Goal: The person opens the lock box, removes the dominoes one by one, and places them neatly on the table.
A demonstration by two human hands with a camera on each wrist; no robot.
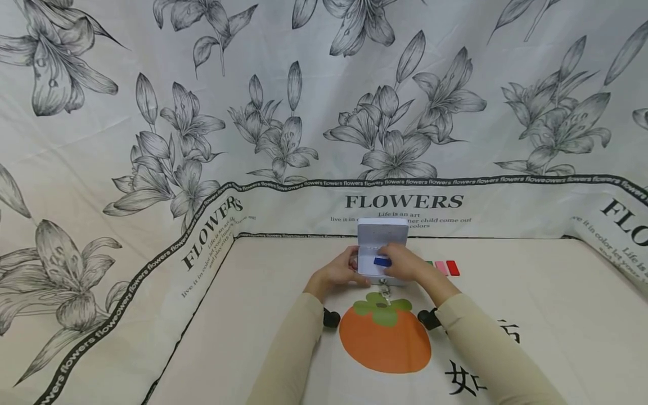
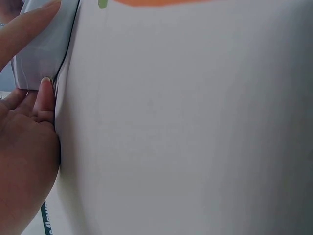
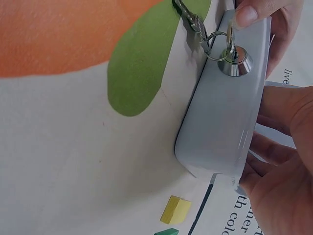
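Observation:
A small pale metal lock box (image 1: 365,263) stands on the cloth with its lid (image 1: 382,225) raised. My left hand (image 1: 339,270) grips the box's left side, thumb along the front. In the right wrist view, a key (image 3: 231,36) sits in the round lock (image 3: 237,66) on the front wall, and more keys (image 3: 193,22) hang from its ring. My right hand (image 1: 405,263) reaches over the right wall into the box. A flat blue block (image 1: 381,261) shows between its thumb and fingers, over the box floor. The right fingertips are partly hidden by the box wall in the right wrist view.
Right of the box lie a red block (image 1: 453,268), a pink block (image 1: 442,268) and a green block (image 1: 429,262). A yellow block (image 3: 175,210) shows beside the box. The cloth bears a printed orange persimmon (image 1: 385,346); behind hangs a flowered curtain (image 1: 283,208).

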